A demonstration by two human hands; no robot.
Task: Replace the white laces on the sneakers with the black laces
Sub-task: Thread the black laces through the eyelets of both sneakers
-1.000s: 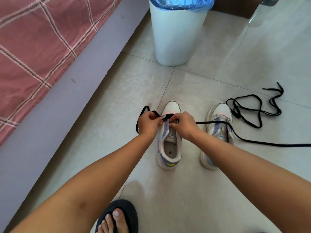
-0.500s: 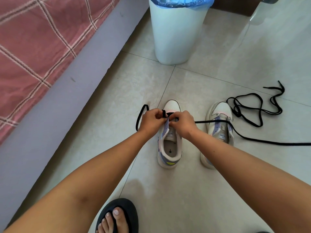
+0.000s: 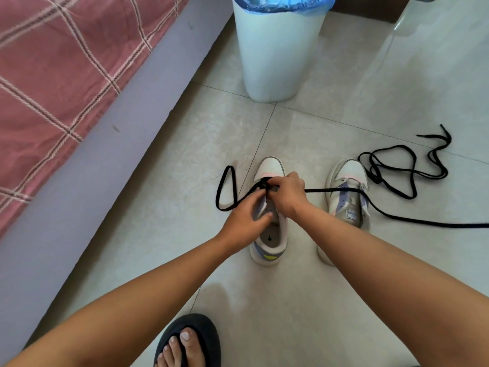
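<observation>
**Black lace going into the near sneaker**

Both hands met over the left sneaker (image 3: 268,207), which stood on the tiled floor (image 3: 304,300), toe pointing toward the bin (image 3: 275,56). The right hand (image 3: 288,193) had its grip curled over the lowest eyelets, pinching the black lace (image 3: 225,192) where it entered the shoe. The left hand (image 3: 246,217) lay on the side of the shoe's upper with its fingers bent around the edge of the tongue; whether it also held the lace could not be told. One end of the lace looped out on the floor to the left of this sneaker; the other ran taut to the right, across the second sneaker (image 3: 346,197), and off the frame edge.

The second sneaker stood just right of the first, no lace threaded in the eyelets that showed. A second black lace (image 3: 407,170) lay in loose coils beyond its toe.

The white bin stood past the sneakers, lined with a blue bag (image 3: 283,4); its contents were hidden. A bed (image 3: 66,75) with a pink checked cover ran along the left of the bin. A foot in a dark sandal (image 3: 189,343) rested nearest the camera.
</observation>
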